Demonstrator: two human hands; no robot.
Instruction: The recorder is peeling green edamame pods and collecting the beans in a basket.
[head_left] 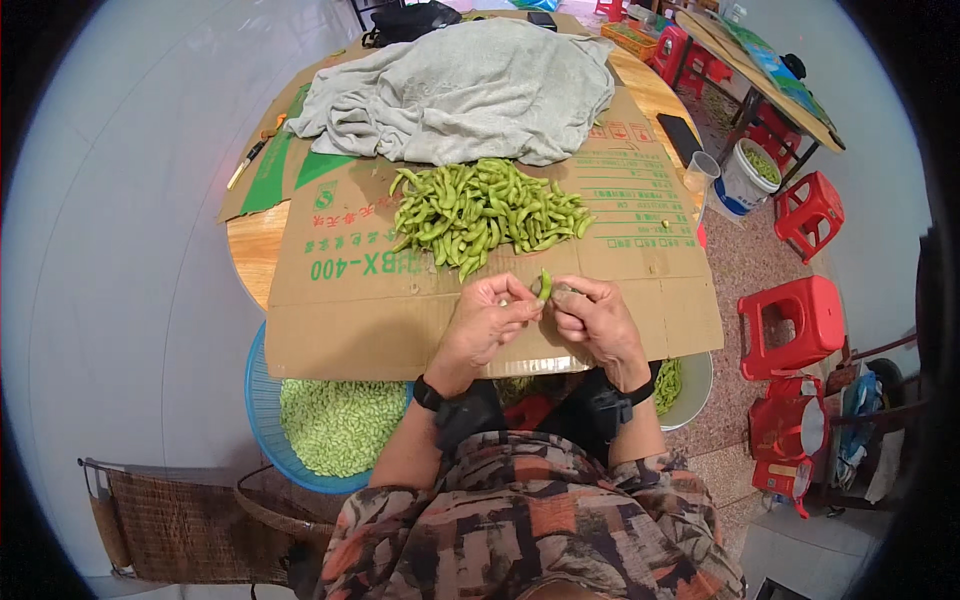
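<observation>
Both our hands pinch one pod (545,285), left hand (487,322) and right hand (598,318), just near the pile (487,213). We should squeeze gently so beans pop out.

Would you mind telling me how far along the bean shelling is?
Done: a blue basket at the lower left holds a thick layer of shelled beans. In hand: the left hand and right hand grip one pod between them over the cardboard. Left: a heap of whole pods lies just beyond the hands.
</observation>
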